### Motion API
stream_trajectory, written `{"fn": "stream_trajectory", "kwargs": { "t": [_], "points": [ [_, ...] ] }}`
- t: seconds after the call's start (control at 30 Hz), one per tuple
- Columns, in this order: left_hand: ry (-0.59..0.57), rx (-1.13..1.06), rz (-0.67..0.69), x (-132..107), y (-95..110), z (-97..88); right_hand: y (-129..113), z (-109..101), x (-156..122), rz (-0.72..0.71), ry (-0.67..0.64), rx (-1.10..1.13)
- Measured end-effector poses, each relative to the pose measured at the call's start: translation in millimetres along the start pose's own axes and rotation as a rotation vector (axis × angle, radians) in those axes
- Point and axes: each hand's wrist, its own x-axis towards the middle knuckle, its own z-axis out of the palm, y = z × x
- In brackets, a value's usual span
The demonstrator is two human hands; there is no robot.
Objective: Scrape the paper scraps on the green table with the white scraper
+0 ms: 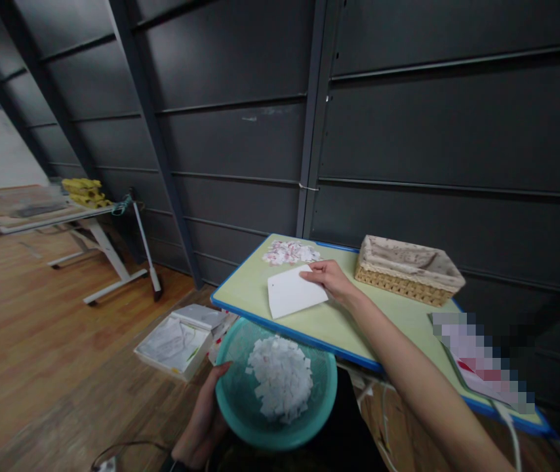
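Note:
My left hand (204,419) grips the rim of a teal mesh bowl (240,410) held below the table's near edge. The bowl holds a heap of small white paper scraps (280,383). My right hand (332,280) reaches over the yellow-green table (383,328) and pinches the far edge of a white plastic scraper card (292,292) lying flat on it. A pile of white and pink paper scraps (290,252) lies just beyond the card near the table's far left corner.
A lined wicker basket (408,269) stands at the back right of the table. A pixelated sheet (481,360) lies at the right edge. White boxes (179,341) sit on the wooden floor. Another table (63,216) stands far left. A dark wall rises behind.

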Motion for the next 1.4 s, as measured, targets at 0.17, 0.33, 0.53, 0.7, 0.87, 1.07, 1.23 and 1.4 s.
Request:
{"fn": "stream_trajectory", "kwargs": {
  "t": [0.17, 0.33, 0.53, 0.7, 0.87, 1.07, 1.23, 1.4],
  "points": [
    [0.015, 0.029, -0.003, -1.3, -0.9, 0.5, -5.3, -14.0, 7.5, -0.158, 0.293, 0.071],
    [-0.033, 0.023, -0.016, 3.0, -4.8, -4.4, -9.6, -6.7, -1.9, -0.366, 0.487, -0.34],
    [-0.018, -0.002, -0.045, 8.0, -10.8, -4.3, 24.1, 84.5, -46.3, -0.617, 0.117, -1.239],
    [-0.004, -0.015, -0.095, 19.2, -24.8, -14.7, 34.0, 121.8, -43.9, -0.595, -0.084, -1.574],
    [-0.081, -0.038, -0.168, 28.7, -45.0, -28.5, 23.8, 84.9, -30.3, -0.276, 0.087, -1.629],
    [-0.062, -0.08, -0.283, 33.6, -58.2, -29.3, 21.4, 26.9, -42.2, -0.156, 0.499, -1.46],
    [-0.003, -0.069, -0.334, 30.2, -71.0, -29.8, -5.6, -16.9, -27.1, -0.228, 0.732, -1.344],
    [-0.015, -0.078, -0.357, 24.0, -73.8, -34.3, -21.9, -46.5, 12.4, -0.21, 0.649, -1.356]
  ]
}}
